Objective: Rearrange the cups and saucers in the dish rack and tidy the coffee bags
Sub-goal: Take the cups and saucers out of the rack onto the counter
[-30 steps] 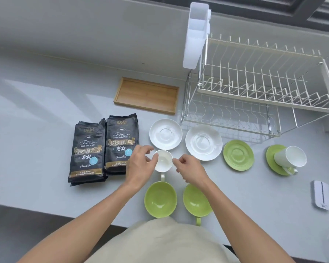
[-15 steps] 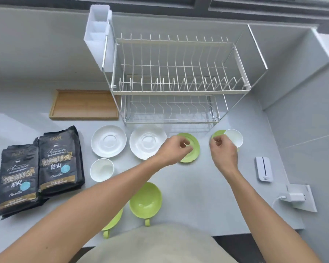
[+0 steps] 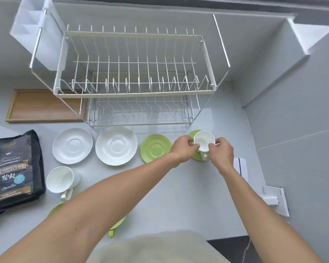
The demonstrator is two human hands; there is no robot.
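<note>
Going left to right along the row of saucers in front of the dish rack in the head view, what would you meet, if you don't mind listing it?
Coffee bag → first white saucer → second white saucer → empty green saucer → left hand → white cup on the other green saucer → right hand.
</note>
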